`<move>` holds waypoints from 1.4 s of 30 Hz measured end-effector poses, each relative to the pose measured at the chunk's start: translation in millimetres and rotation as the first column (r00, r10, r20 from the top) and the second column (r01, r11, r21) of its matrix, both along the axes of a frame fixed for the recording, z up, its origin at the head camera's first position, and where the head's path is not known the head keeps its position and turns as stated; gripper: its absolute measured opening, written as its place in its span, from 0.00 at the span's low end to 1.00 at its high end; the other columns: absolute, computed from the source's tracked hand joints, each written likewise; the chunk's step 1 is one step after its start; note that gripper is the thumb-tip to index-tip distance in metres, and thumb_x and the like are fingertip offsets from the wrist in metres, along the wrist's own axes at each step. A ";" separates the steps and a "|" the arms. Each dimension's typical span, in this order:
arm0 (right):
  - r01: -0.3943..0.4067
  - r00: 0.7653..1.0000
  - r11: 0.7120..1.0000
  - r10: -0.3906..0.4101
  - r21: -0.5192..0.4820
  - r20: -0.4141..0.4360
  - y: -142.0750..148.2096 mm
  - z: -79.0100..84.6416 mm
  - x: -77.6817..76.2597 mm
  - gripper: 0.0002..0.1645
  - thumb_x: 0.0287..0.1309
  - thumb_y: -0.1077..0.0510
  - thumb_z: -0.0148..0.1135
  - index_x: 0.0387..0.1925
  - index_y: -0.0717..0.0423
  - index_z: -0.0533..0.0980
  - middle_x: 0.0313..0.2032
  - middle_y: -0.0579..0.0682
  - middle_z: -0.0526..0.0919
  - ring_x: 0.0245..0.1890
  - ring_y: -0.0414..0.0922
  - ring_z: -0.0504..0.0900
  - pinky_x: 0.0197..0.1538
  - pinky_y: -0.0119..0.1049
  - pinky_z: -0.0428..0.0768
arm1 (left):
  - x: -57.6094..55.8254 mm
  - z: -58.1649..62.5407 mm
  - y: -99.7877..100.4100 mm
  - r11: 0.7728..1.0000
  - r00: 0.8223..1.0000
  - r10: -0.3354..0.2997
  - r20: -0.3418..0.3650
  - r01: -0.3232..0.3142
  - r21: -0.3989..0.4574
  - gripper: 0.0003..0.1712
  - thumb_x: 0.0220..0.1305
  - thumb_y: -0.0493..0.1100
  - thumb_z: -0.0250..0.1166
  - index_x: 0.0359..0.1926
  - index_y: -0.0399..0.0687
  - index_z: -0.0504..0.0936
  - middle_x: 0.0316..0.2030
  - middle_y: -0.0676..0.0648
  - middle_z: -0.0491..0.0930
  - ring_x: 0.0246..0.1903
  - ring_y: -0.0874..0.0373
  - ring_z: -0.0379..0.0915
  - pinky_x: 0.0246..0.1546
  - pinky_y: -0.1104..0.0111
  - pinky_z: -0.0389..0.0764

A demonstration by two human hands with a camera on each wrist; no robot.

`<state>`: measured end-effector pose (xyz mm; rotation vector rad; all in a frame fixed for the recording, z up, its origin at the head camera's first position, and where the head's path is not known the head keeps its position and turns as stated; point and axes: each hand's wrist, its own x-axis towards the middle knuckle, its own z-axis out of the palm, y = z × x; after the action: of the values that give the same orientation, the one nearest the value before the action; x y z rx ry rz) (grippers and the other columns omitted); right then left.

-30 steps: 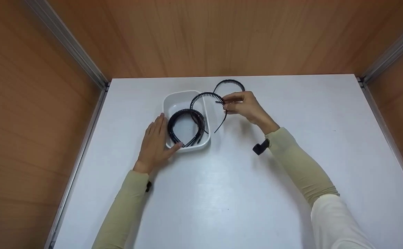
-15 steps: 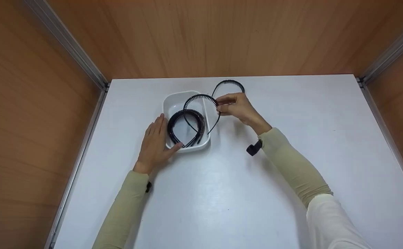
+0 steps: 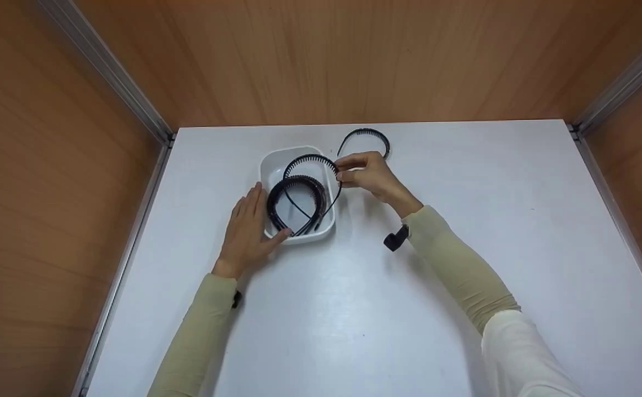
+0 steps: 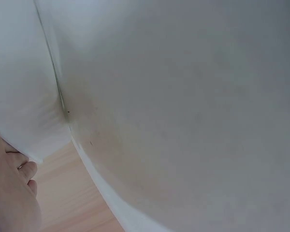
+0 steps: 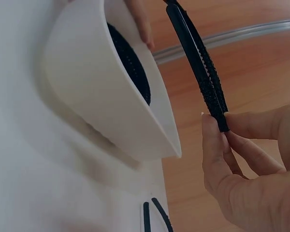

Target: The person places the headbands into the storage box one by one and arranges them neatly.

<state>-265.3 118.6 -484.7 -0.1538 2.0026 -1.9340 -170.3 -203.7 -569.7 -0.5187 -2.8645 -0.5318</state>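
My right hand (image 3: 373, 176) pinches a thin black toothed headband (image 3: 311, 157) by its side, between thumb and fingertips. In the head view that headband overlaps a white plastic container (image 3: 270, 160); the right wrist view shows it held above the rim. Inside the container lies a stack of black headbands (image 3: 273, 207). My left hand (image 3: 245, 231) rests against the container's left side, fingers straight and thumb over the near rim. Most of the left hand falls outside the left wrist view, where only some fingers (image 4: 24, 166) show.
Another black headband (image 3: 366, 130) lies on the white table (image 3: 436, 309) behind my right hand, partly hidden by it. Wooden panels (image 3: 321, 60) rise behind the table and at both sides, with metal rails (image 3: 128, 88) at the corners.
My right hand has moved left and slightly toward me, bringing the held headband from the container's right edge to over it. The left hand has stayed in place.
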 end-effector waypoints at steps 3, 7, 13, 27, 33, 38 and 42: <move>-0.008 1.000 1.000 0.008 0.000 -0.002 -3.3 0.7 0.5 0.21 0.63 0.73 0.70 0.58 0.69 0.84 0.50 0.59 0.88 0.43 0.43 0.90 0.50 0.38 0.91 | 1.2 -0.3 -0.3 1.000 1.000 0.002 -0.005 -0.002 0.004 0.66 0.67 0.77 0.61 0.84 0.33 0.51 0.86 0.36 0.47 0.85 0.44 0.42 0.86 0.51 0.46; -0.021 1.000 1.000 0.021 0.000 -0.003 -8.1 0.4 0.6 0.21 0.63 0.73 0.70 0.58 0.70 0.83 0.51 0.61 0.87 0.43 0.43 0.90 0.51 0.38 0.91 | 2.5 -1.2 -0.9 1.000 1.000 0.004 -0.015 -0.004 0.005 0.66 0.67 0.77 0.62 0.83 0.32 0.52 0.85 0.35 0.48 0.85 0.43 0.44 0.85 0.50 0.47; -0.015 1.000 1.000 0.015 -0.014 -0.015 -15.6 -0.6 0.5 0.20 0.62 0.74 0.70 0.57 0.70 0.84 0.49 0.60 0.87 0.42 0.44 0.90 0.51 0.39 0.91 | 2.6 -0.1 -2.5 1.000 1.000 0.006 -0.020 -0.006 -0.006 0.66 0.67 0.76 0.62 0.84 0.31 0.51 0.85 0.34 0.49 0.85 0.42 0.45 0.85 0.50 0.48; 0.009 1.000 1.000 -0.009 0.019 0.007 -31.9 -14.8 0.6 0.20 0.61 0.74 0.69 0.56 0.68 0.85 0.48 0.58 0.87 0.39 0.43 0.89 0.51 0.40 0.91 | 2.9 -0.1 -2.5 1.000 0.999 -0.011 -0.035 0.012 0.021 0.66 0.67 0.76 0.62 0.84 0.32 0.51 0.85 0.34 0.49 0.84 0.41 0.45 0.85 0.48 0.48; 0.007 0.999 0.997 -0.003 0.080 -0.051 -38.1 -18.6 3.5 0.20 0.60 0.73 0.71 0.55 0.67 0.86 0.49 0.61 0.89 0.39 0.41 0.88 0.50 0.42 0.92 | 3.2 0.6 -1.2 1.000 1.000 0.006 0.009 -0.006 -0.010 0.67 0.68 0.78 0.59 0.85 0.35 0.46 0.86 0.38 0.44 0.86 0.44 0.40 0.86 0.52 0.44; 0.014 0.994 0.989 0.002 0.144 -0.109 -43.5 -20.3 5.0 0.20 0.59 0.71 0.70 0.54 0.67 0.86 0.50 0.64 0.89 0.36 0.39 0.87 0.43 0.32 0.91 | 3.8 1.7 -0.7 1.000 1.000 0.008 0.020 -0.008 -0.012 0.67 0.69 0.77 0.59 0.85 0.34 0.45 0.86 0.38 0.42 0.86 0.45 0.38 0.86 0.53 0.42; 0.015 0.993 0.983 0.006 0.181 -0.115 -46.3 -19.8 5.2 0.20 0.59 0.70 0.69 0.54 0.67 0.86 0.52 0.66 0.89 0.34 0.39 0.86 0.40 0.30 0.90 | 3.8 1.4 -0.9 1.000 0.999 0.010 0.031 -0.010 -0.012 0.67 0.69 0.78 0.59 0.86 0.35 0.43 0.87 0.38 0.41 0.86 0.47 0.36 0.86 0.54 0.41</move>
<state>-260.1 72.3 -504.5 -0.2189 2.2437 -1.7696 -166.5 -204.6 -568.4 -0.5018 -2.8996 -0.5262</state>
